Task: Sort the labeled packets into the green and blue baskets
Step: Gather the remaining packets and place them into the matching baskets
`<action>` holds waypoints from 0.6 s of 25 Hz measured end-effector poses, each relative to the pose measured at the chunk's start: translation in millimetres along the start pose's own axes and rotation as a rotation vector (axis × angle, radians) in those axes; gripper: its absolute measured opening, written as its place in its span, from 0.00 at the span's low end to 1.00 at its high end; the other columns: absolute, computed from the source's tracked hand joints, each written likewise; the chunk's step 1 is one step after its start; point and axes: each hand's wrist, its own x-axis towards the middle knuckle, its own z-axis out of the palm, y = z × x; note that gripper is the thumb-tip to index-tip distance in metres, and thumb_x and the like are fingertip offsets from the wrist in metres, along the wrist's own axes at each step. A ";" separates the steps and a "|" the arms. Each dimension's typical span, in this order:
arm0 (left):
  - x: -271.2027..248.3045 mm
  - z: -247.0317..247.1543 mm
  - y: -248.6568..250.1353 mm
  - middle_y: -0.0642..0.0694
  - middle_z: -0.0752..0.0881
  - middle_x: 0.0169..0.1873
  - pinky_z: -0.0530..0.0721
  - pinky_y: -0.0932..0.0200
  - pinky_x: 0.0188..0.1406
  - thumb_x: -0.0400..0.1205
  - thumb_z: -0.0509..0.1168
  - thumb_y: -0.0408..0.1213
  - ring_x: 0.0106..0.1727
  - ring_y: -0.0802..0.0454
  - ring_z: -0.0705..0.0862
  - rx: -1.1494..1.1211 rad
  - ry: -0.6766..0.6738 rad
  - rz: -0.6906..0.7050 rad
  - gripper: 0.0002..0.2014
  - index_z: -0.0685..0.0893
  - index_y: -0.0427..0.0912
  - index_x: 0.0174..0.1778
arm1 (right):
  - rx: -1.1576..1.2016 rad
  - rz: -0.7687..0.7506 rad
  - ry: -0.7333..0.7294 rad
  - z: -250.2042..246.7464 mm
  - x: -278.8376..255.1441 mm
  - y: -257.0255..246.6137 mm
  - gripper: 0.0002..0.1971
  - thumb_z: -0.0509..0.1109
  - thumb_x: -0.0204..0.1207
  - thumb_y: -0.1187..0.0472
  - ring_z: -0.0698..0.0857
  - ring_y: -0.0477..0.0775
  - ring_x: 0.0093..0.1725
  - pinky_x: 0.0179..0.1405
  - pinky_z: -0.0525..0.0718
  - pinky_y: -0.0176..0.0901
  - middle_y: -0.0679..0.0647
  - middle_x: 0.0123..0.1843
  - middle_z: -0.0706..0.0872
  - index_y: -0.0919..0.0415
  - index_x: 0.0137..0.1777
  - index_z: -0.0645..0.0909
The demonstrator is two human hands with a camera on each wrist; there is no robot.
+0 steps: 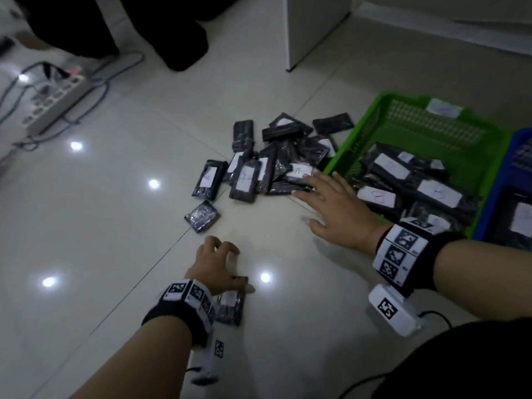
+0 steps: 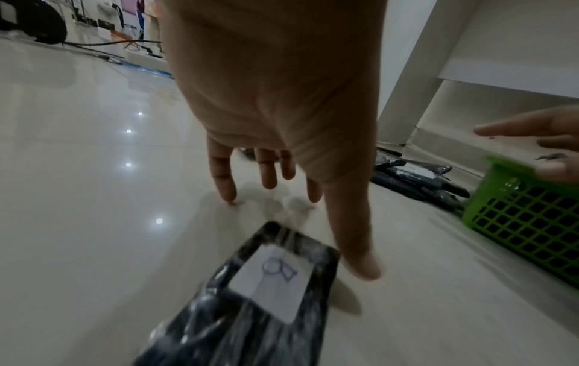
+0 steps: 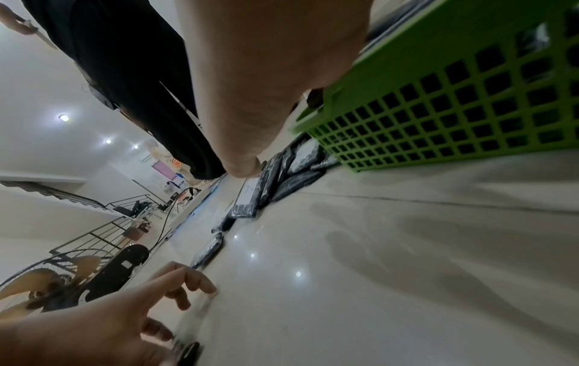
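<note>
The flat black plastic-wrapped packet with a white paper label (image 2: 250, 297) under the spread, empty left hand (image 1: 214, 266) looks light, soft and slippery, best pinched by its long edges; the right hand (image 1: 334, 208) reaches flat and empty.

The head view looks steeply down from above onto the tiled floor (image 1: 115, 226), with both forearms entering from the bottom edge and the green basket (image 1: 359, 139) at the right of the frame. The left wrist view sits low, just above the floor, facing forward along the left hand (image 2: 272, 99), which fills the upper centre; the green basket (image 2: 517, 222) shows at its right edge. The right wrist view is rolled sideways and very near the floor, with the right hand (image 3: 266, 74) at top centre, the green basket (image 3: 454, 104) at upper right and the left hand (image 3: 109, 322) at lower left. All three share the basket and the pile of packets (image 1: 273, 156).
</note>
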 end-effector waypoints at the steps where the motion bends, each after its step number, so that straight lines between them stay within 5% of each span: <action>1: -1.4 5.5 -2.7 0.49 0.65 0.63 0.77 0.44 0.66 0.54 0.81 0.60 0.67 0.47 0.68 -0.024 -0.013 0.013 0.42 0.73 0.56 0.64 | 0.000 -0.017 -0.009 2.4 2.1 -3.6 0.30 0.61 0.72 0.49 0.58 0.61 0.83 0.82 0.47 0.57 0.58 0.81 0.65 0.50 0.77 0.69; 7: 15.3 -2.4 -10.0 0.53 0.84 0.39 0.78 0.67 0.37 0.61 0.83 0.44 0.42 0.55 0.82 -0.324 0.021 -0.025 0.20 0.83 0.49 0.43 | 0.010 -0.058 -0.093 14.8 23.6 -23.8 0.25 0.66 0.74 0.57 0.59 0.63 0.82 0.82 0.46 0.56 0.61 0.79 0.68 0.52 0.73 0.74; 9: 29.1 -19.9 -3.2 0.51 0.87 0.34 0.83 0.65 0.39 0.67 0.80 0.42 0.39 0.55 0.84 -0.628 0.064 -0.049 0.11 0.86 0.46 0.39 | -0.041 -0.006 -0.150 14.6 40.7 -24.8 0.26 0.65 0.75 0.57 0.60 0.64 0.80 0.82 0.46 0.57 0.62 0.78 0.67 0.52 0.75 0.71; 11: 42.3 -39.0 10.3 0.44 0.88 0.37 0.87 0.54 0.43 0.74 0.75 0.36 0.42 0.47 0.86 -1.035 0.044 -0.077 0.06 0.85 0.39 0.42 | -0.103 0.080 -0.180 12.0 64.5 -21.0 0.27 0.63 0.76 0.57 0.64 0.64 0.77 0.83 0.47 0.59 0.64 0.75 0.68 0.54 0.76 0.68; 15: 57.9 -65.1 39.7 0.39 0.87 0.43 0.89 0.55 0.42 0.80 0.68 0.32 0.44 0.47 0.87 -1.518 0.098 -0.035 0.10 0.81 0.33 0.55 | -0.260 0.257 -0.258 8.7 109.5 -4.2 0.25 0.63 0.77 0.58 0.71 0.65 0.72 0.80 0.57 0.59 0.66 0.71 0.73 0.61 0.74 0.66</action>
